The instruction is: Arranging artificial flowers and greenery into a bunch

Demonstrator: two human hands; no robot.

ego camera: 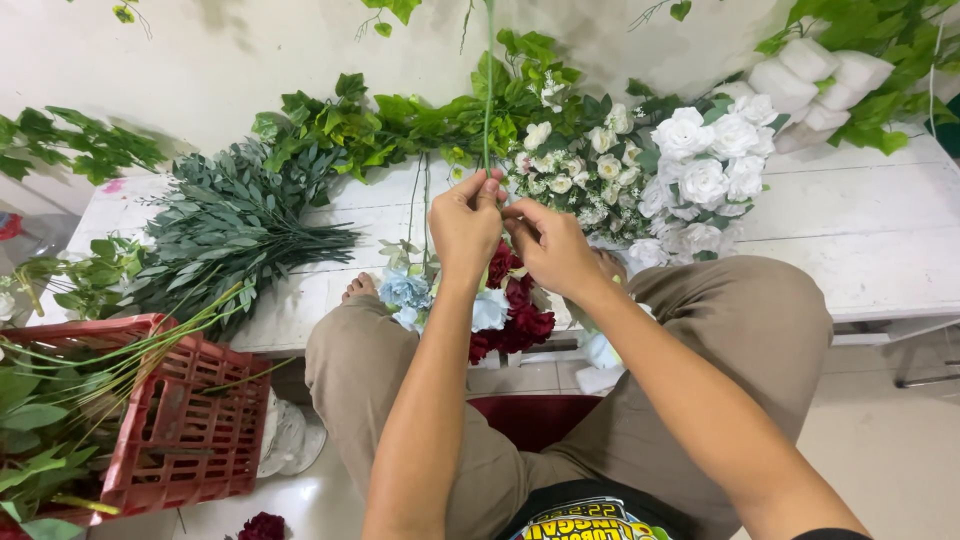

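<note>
Head view: your left hand (466, 222) pinched shut on green stem (489, 90), your right hand (548, 245) seemingly closed on it too, above white wooden table (860, 230). Red crate (185, 420) on pale tiled floor (890, 440).

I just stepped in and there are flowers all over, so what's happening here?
A seated person is working with artificial flowers. The left hand pinches a thin green stem that rises upright, and the right hand meets it at the same spot. Just under the hands sits a small cluster of dark red roses and pale blue flowers. White roses and leafy greenery lie on the white table; a red crate holds more stems.
</note>
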